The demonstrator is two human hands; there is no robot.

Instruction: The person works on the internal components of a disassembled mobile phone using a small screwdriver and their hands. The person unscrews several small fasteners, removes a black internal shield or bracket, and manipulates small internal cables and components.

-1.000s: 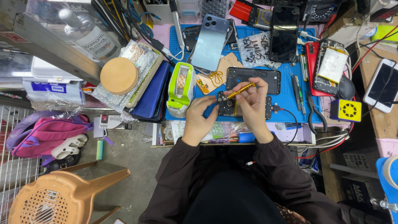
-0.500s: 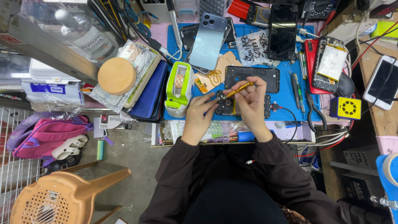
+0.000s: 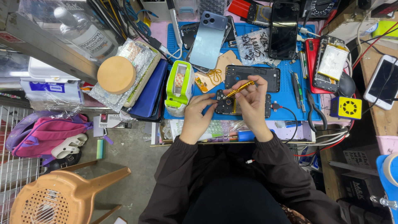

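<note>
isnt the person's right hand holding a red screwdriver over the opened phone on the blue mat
Not quite: the screwdriver is yellow-gold, not red, as the head view shows. The right hand does hold it over the opened phone on the blue mat.

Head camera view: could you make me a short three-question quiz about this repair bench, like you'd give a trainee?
1. True or false: the right hand holds a yellow-handled screwdriver.
2. What does the left hand steady on the blue mat?
A. a white mug
B. an opened dark phone
C. a roll of wire
3. Fill in: the round tan lid lies to the ____ of the green-and-white tape dispenser in the picture.

Key
1. True.
2. B; its fingertips rest at the phone's left end.
3. Left.
</note>
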